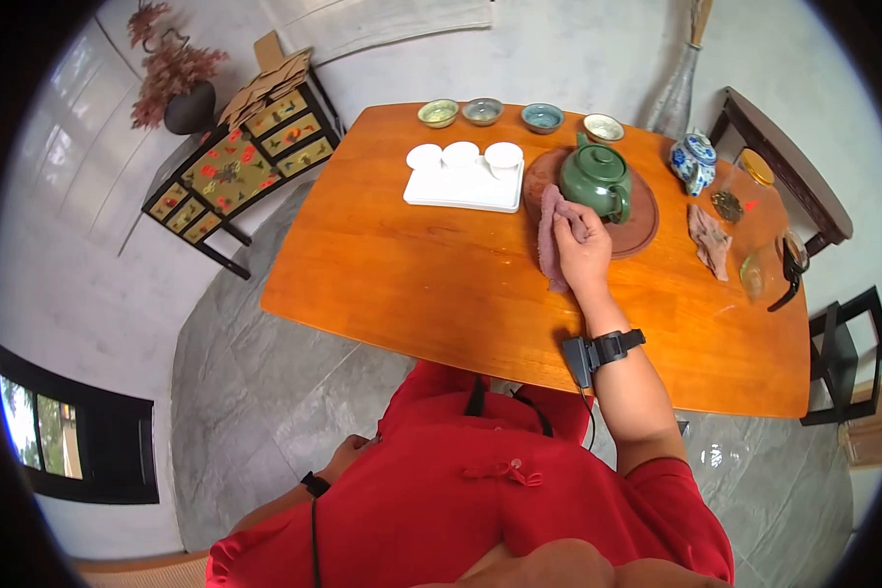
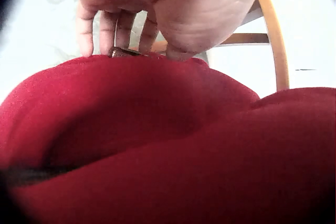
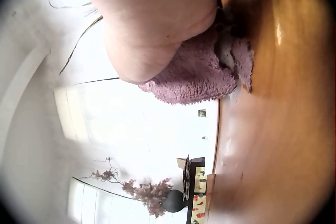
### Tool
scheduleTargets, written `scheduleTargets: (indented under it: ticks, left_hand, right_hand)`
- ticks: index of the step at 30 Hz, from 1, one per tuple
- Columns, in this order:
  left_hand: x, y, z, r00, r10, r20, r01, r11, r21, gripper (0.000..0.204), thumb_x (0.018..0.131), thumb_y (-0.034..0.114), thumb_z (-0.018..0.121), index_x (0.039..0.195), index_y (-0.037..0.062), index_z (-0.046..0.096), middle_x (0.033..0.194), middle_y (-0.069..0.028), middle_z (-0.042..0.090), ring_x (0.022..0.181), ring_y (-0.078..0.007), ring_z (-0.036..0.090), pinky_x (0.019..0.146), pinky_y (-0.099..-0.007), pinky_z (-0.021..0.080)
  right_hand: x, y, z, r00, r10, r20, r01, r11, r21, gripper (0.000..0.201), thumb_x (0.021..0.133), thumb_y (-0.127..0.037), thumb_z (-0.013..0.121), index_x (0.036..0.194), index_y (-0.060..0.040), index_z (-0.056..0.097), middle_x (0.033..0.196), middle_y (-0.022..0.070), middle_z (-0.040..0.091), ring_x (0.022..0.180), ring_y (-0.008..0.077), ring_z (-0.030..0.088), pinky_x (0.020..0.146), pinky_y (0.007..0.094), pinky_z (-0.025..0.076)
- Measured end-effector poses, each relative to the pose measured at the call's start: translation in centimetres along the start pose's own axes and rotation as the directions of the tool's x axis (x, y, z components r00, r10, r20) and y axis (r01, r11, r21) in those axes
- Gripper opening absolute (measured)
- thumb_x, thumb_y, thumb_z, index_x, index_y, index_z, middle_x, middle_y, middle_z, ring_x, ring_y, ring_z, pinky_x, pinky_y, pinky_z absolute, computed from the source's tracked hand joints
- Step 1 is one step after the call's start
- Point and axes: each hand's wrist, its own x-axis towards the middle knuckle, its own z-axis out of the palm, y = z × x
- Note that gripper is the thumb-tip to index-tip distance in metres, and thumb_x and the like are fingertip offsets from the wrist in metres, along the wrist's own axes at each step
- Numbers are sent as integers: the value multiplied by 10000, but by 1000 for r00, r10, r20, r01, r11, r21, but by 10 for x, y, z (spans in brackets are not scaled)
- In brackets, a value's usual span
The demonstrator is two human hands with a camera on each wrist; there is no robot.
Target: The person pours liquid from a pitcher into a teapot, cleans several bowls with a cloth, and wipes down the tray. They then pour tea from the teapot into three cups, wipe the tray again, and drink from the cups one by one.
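In the head view my right hand (image 1: 583, 253) grips a mauve towel (image 1: 551, 243) over the table, at the left edge of a round reddish-brown board (image 1: 637, 233). On that board a green teapot (image 1: 594, 181) stands just beyond the fingers. Seen from the right wrist, the fuzzy towel (image 3: 194, 77) bunches under the palm, close to the wood, and most of the fingers are hidden. My left hand (image 2: 173, 8) hangs low beside the red clothing, its fingers loosely extended downward and a small dark object visible near the fingertips.
Left of the board lies a white tray (image 1: 461, 197) with white cups (image 1: 504, 157). Several bowls (image 1: 542, 118) line the table's far edge. To the right are a blue-and-white teapot (image 1: 694, 162), a second cloth (image 1: 709, 241) and a glass pitcher (image 1: 754, 277).
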Motion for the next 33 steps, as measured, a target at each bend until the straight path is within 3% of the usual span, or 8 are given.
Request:
scheduleTargets:
  ticks: [12, 14, 18, 23, 26, 27, 28, 33]
  left_hand:
    - [-3, -29, 20, 987, -142, -79, 156, 964, 214, 549, 833, 403, 579, 1112, -69, 554, 1085, -283, 598, 1046, -381, 584, 885, -377, 461]
    - [-10, -65, 4, 930, 230, 286, -341, 831, 440, 542, 848, 413, 562, 1141, -43, 570, 1128, -270, 603, 1058, -364, 586, 892, -379, 450]
    - [-73, -39, -28, 935, -106, 340, 61, 988, 139, 526, 865, 408, 557, 1187, -8, 566, 1033, -200, 645, 989, -325, 603, 882, -379, 453]
    - [-141, 17, -68, 789, 453, 414, -484, 874, -34, 409, 877, 336, 578, 1106, -4, 595, 867, -117, 638, 837, -272, 605, 808, -357, 472]
    - [-69, -78, -79, 784, 550, 288, -620, 714, 325, 282, 872, 247, 604, 1028, 11, 605, 783, -73, 602, 737, -219, 589, 719, -319, 481]
    - [-44, -97, -73, 949, 290, 121, -254, 934, -250, 257, 861, 232, 616, 1012, 24, 600, 785, -62, 608, 717, -207, 589, 690, -311, 482]
    - [-28, -104, -64, 987, -48, 156, 151, 632, -760, 233, 850, 217, 628, 996, 38, 596, 787, -51, 613, 698, -196, 589, 660, -303, 483]
    - [-8, -42, -59, 981, 182, 67, 13, 283, -959, 502, 809, 223, 631, 1259, 52, 488, 996, -82, 589, 863, -195, 571, 747, -343, 485]
  right_hand:
    - [-5, -7, 1, 998, 7, 68, -3, 998, -67, 185, 853, -42, 631, 1029, 12, 626, 935, 79, 669, 892, 117, 615, 810, 246, 473]
    - [-3, -8, 1, 996, 16, 92, -10, 998, -66, 186, 876, -10, 617, 1057, 30, 606, 974, 48, 647, 926, 99, 592, 837, 225, 461]
    - [-3, -12, 3, 999, -2, 43, 1, 1000, 16, 176, 850, -25, 625, 1022, 9, 634, 911, 60, 675, 869, 96, 603, 787, 236, 473]
    - [-3, -12, 3, 996, -28, 83, 26, 999, 32, 179, 864, -9, 618, 1041, 21, 619, 933, 53, 666, 894, 93, 600, 797, 231, 471]
    - [-4, -26, 3, 995, -28, 98, 34, 998, -51, 194, 868, -11, 615, 1059, 28, 609, 975, 58, 659, 921, 101, 603, 821, 228, 467]
    - [-4, -25, 3, 995, -15, 97, 19, 999, -46, 193, 869, -12, 615, 1059, 27, 610, 979, 61, 659, 929, 105, 604, 826, 228, 465]
    - [-4, -21, 2, 995, -8, 101, 17, 996, -92, 189, 872, -10, 612, 1057, 27, 610, 987, 65, 658, 941, 113, 603, 839, 233, 463]
    - [-2, -5, -2, 991, -45, 123, 53, 997, -63, 183, 886, -22, 616, 1063, 24, 609, 1046, 69, 645, 971, 123, 592, 858, 241, 460]
